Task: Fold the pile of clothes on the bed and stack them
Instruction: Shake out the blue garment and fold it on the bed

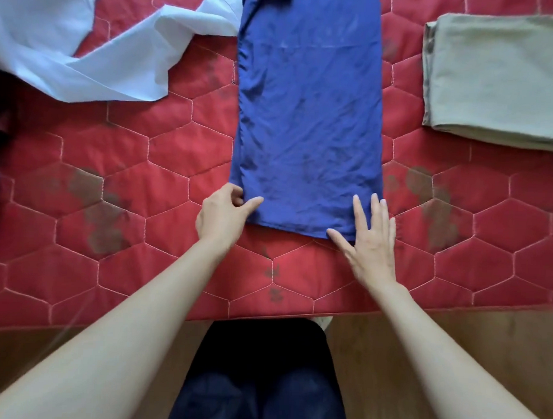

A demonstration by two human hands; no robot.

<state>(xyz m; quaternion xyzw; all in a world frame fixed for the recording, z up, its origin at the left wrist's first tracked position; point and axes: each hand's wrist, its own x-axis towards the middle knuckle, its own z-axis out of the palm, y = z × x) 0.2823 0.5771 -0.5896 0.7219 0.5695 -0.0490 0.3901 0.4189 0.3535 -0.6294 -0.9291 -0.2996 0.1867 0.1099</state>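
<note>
A dark blue garment [308, 116] lies flat on the red quilted bed [145, 173], folded into a long narrow strip that runs away from me. My left hand [223, 215] pinches its near left corner between thumb and curled fingers. My right hand [370, 237] lies flat with straight fingers on the near right corner, pressing the hem. A folded olive-grey garment [499, 79] sits at the right. A crumpled light blue garment [86, 46] is spread at the upper left.
The bed's near edge [296, 316] runs across the lower frame, with wooden floor and my dark trousers [259, 381] below it. A dark item [0, 105] lies at the far left edge. Dark stains mark the quilt.
</note>
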